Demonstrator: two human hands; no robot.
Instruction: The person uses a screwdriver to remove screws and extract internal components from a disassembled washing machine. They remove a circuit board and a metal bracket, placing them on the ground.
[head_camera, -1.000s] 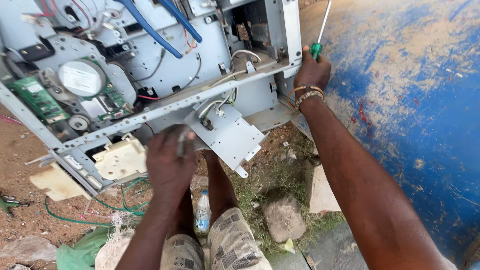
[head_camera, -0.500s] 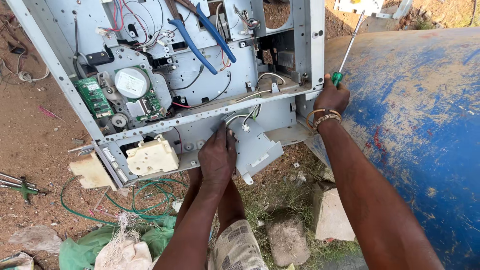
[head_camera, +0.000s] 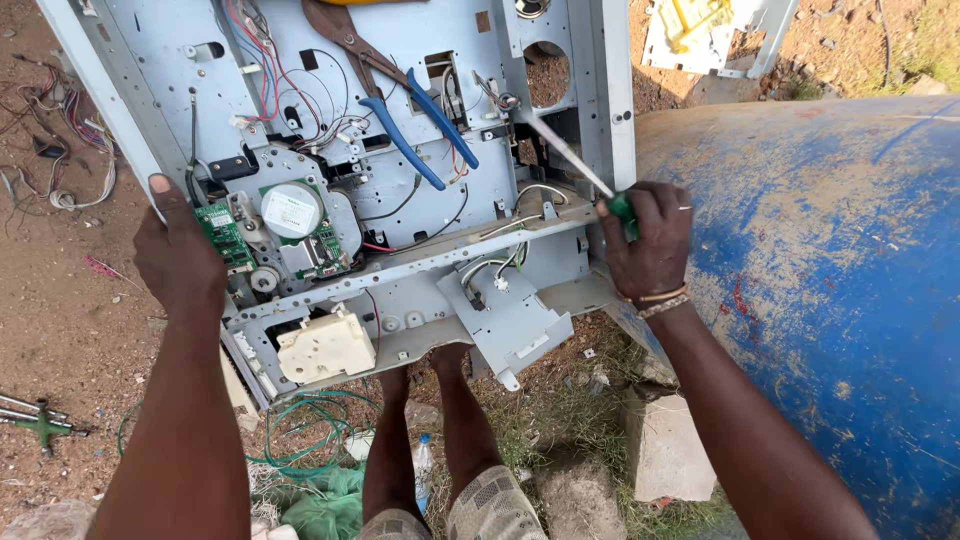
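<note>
A pale grey metal chassis of a dismantled machine lies tilted in front of me, with wires, a green circuit board and a round motor exposed. My left hand grips the chassis at its left edge beside the circuit board. My right hand is closed on a green-handled screwdriver, whose shaft points up and left into the frame near a round hole. Blue-handled pliers rest on the chassis above the motor.
A large blue, rust-worn drum fills the right side. A concrete block and stones lie by my legs. Green wire, a plastic bottle and scrap metal sit on the dirt. Another white panel lies at top right.
My left hand has moved from the chassis's lower middle bracket to its left edge. My right hand has swung the screwdriver from pointing up-right to pointing up-left into the frame.
</note>
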